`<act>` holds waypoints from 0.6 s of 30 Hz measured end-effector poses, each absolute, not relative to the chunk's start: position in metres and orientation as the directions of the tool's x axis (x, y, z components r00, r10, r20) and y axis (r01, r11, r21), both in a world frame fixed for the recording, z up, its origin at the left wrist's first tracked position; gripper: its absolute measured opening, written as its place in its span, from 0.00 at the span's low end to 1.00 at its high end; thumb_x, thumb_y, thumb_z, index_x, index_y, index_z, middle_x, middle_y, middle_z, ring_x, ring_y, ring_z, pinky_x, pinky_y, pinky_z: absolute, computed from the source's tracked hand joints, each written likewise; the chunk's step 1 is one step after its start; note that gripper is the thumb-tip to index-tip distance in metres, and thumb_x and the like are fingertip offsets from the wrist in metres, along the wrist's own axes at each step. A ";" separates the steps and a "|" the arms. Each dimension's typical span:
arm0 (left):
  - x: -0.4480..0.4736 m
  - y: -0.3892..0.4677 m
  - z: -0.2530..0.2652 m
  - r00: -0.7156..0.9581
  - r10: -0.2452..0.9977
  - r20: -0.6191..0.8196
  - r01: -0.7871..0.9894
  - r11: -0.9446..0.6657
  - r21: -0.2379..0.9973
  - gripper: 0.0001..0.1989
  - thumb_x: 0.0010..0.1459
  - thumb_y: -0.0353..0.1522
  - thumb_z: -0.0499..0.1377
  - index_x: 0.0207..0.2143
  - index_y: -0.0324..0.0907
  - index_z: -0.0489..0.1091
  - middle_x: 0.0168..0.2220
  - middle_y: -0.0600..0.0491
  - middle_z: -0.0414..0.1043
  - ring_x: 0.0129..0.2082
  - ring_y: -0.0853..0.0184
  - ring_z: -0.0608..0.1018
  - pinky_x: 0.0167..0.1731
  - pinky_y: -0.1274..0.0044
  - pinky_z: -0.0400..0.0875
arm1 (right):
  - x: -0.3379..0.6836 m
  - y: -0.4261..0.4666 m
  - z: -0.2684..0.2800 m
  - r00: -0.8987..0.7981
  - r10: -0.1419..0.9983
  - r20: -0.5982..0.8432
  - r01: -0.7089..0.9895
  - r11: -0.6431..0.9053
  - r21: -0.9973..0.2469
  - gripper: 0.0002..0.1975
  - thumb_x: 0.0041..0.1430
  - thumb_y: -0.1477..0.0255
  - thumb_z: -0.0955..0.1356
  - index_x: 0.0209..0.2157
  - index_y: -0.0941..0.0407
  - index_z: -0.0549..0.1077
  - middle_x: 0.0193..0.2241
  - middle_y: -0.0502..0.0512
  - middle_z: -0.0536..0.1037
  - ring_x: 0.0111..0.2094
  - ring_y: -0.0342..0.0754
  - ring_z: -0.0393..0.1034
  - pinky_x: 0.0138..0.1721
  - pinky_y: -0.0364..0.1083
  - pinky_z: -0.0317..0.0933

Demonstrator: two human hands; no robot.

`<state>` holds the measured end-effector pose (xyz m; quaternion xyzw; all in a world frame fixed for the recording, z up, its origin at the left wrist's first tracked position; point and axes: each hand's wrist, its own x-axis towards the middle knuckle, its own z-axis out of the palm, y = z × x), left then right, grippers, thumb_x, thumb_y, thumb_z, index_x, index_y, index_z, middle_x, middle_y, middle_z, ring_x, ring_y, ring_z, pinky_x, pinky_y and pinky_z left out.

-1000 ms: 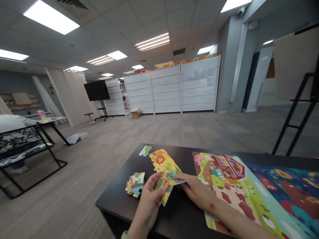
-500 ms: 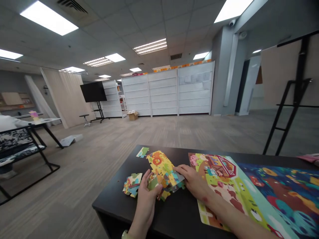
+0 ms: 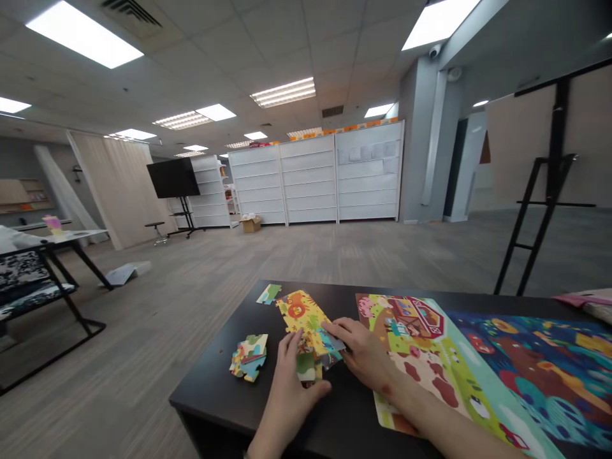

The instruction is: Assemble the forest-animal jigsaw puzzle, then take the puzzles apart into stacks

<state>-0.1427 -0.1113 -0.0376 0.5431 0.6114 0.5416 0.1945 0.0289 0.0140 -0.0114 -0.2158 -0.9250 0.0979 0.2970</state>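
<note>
A joined yellow puzzle section (image 3: 302,310) with a lion on it lies at a slant on the dark table. My right hand (image 3: 358,347) pinches its lower right end. Close to its lower left edge is my left hand (image 3: 289,382), the thumb held apart from the fingers. Between my hands sit several loose puzzle pieces (image 3: 306,366), partly hidden by the fingers. Left of them rests a small heap of puzzle pieces (image 3: 249,357). A single green and blue puzzle piece (image 3: 268,294) lies near the far left corner.
A finished farm puzzle (image 3: 421,357) lies under my right forearm, with a dark blue puzzle (image 3: 540,370) beside it. The black table (image 3: 215,376) ends at the left and far edges. An easel (image 3: 540,210) stands beyond the right side.
My left hand has turned and its thumb has swung away from the loose pieces. My right hand keeps its place at the lion section's end. The whole view has shifted slightly.
</note>
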 end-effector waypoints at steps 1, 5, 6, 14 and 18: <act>-0.141 -0.113 -0.038 -0.286 0.899 0.332 0.461 -0.175 0.870 0.52 0.39 0.28 0.72 0.67 0.43 0.54 0.66 0.40 0.50 0.67 0.45 0.56 0.65 0.60 0.51 | 0.027 0.011 -0.011 -0.762 0.449 0.467 0.371 0.893 -0.253 0.30 0.54 0.83 0.63 0.58 0.50 0.69 0.47 0.59 0.76 0.46 0.54 0.70 0.46 0.52 0.64; -0.137 -0.120 -0.038 -0.167 0.939 0.302 0.527 -0.174 0.832 0.50 0.49 0.28 0.67 0.70 0.46 0.46 0.70 0.42 0.40 0.70 0.49 0.48 0.67 0.59 0.45 | 0.020 0.001 -0.013 -0.858 0.402 0.321 0.377 0.916 -0.138 0.25 0.52 0.80 0.66 0.52 0.49 0.73 0.40 0.57 0.76 0.41 0.54 0.70 0.42 0.51 0.63; -0.137 -0.120 -0.038 -0.172 0.935 0.311 0.543 -0.174 0.822 0.43 0.53 0.27 0.63 0.69 0.46 0.50 0.69 0.43 0.43 0.70 0.51 0.50 0.67 0.60 0.46 | 0.019 0.000 -0.014 -0.855 0.407 0.322 0.371 0.913 -0.169 0.22 0.54 0.79 0.66 0.51 0.50 0.74 0.40 0.56 0.76 0.41 0.53 0.70 0.43 0.51 0.63; -0.138 -0.117 -0.036 -0.174 0.908 0.382 0.589 -0.214 0.779 0.37 0.49 0.18 0.56 0.61 0.48 0.64 0.61 0.47 0.59 0.63 0.56 0.64 0.65 0.65 0.54 | 0.038 0.008 -0.013 -0.746 0.557 0.366 0.296 0.769 -0.567 0.26 0.60 0.70 0.62 0.60 0.55 0.65 0.54 0.62 0.71 0.56 0.57 0.66 0.55 0.55 0.61; -0.134 -0.120 -0.036 -0.157 0.901 0.404 0.594 -0.241 0.767 0.40 0.46 0.15 0.53 0.61 0.51 0.66 0.61 0.48 0.60 0.62 0.56 0.65 0.64 0.65 0.57 | 0.036 0.000 -0.009 -0.752 0.518 0.409 0.114 0.712 -0.693 0.29 0.56 0.77 0.59 0.60 0.53 0.64 0.57 0.58 0.69 0.59 0.55 0.63 0.59 0.56 0.58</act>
